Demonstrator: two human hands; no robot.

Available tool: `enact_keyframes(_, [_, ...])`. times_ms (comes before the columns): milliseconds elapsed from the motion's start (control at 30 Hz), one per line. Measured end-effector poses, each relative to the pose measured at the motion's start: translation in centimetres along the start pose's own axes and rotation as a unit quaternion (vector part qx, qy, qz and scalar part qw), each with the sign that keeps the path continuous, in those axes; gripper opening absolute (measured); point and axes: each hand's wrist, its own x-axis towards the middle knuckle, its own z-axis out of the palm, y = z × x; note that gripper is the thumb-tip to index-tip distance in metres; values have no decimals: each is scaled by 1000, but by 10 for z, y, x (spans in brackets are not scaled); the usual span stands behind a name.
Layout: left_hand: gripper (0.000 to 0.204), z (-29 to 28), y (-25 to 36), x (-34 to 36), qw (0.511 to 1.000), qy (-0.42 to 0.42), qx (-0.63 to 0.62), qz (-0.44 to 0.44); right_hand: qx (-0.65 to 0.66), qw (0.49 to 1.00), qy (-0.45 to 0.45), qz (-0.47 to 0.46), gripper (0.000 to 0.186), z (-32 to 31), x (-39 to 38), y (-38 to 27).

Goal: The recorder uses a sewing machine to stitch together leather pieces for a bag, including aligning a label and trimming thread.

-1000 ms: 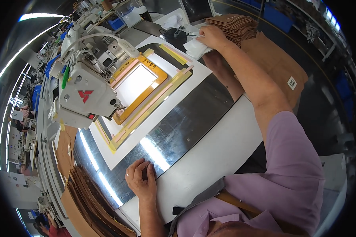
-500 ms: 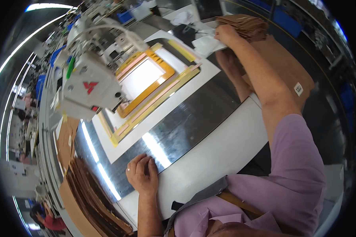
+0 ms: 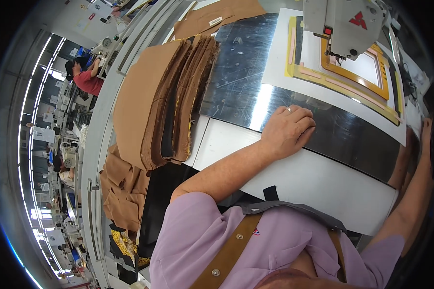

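Note:
My left hand (image 3: pixel 289 131), a ring on one finger, rests with curled fingers on the near edge of the shiny metal plate (image 3: pixel 236 72). Nothing shows in it. My right hand (image 3: pixel 426 129) is at the dim right rim, near whitish material (image 3: pixel 412 72); its fingers are too unclear to read. Beyond my left hand, a white sheet (image 3: pixel 279 62) lies on the plate, bearing a taped frame with yellow and pink strips (image 3: pixel 323 79). An orange frame (image 3: pixel 366 89) sits inside this, below the sewing machine head (image 3: pixel 345 24).
A thick stack of brown cut pieces (image 3: pixel 140 96) stands left of the plate. Folded brown pieces (image 3: pixel 123 188) lie nearer, above yellow patterned cloth (image 3: pixel 125 245). A labelled brown piece (image 3: pixel 222 17) lies at the back. A person in red (image 3: pixel 87 79) sits far left.
The view has swung left, so the machine and plate appear farther right and the brown stack shows fully. My left hand stays on the plate's near edge; my right hand is now at the rim.

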Motion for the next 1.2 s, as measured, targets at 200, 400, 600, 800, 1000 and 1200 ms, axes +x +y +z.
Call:
enact_keyframes(200, [9, 2, 5, 11, 999, -2, -33, -9, -5, 996, 81, -40, 28, -53, -36, -75])
enact_keyframes(400, [11, 11, 7, 14, 1000, 10, -20, 12, 20, 998, 55, 9, 22, -58, -58, -72])
enact_keyframes(600, [9, 6, 15, 11, 999, 1, 34, 18, -46, 996, 71, -40, 20, -73, -63, -107])
enact_keyframes(800, [8, 9, 16, 13, 998, -7, 53, 35, 70, 991, 104, -53, 15, -92, -88, -122])
enact_keyframes(1000, [8, 8, 18, 14, 997, -13, 64, 39, 93, 989, 89, -75, 15, -90, -115, -148])
enact_keyframes(1200, [9, 8, 18, 14, 997, -9, 63, 48, 155, 975, 159, -7, 20, -104, -110, -134])
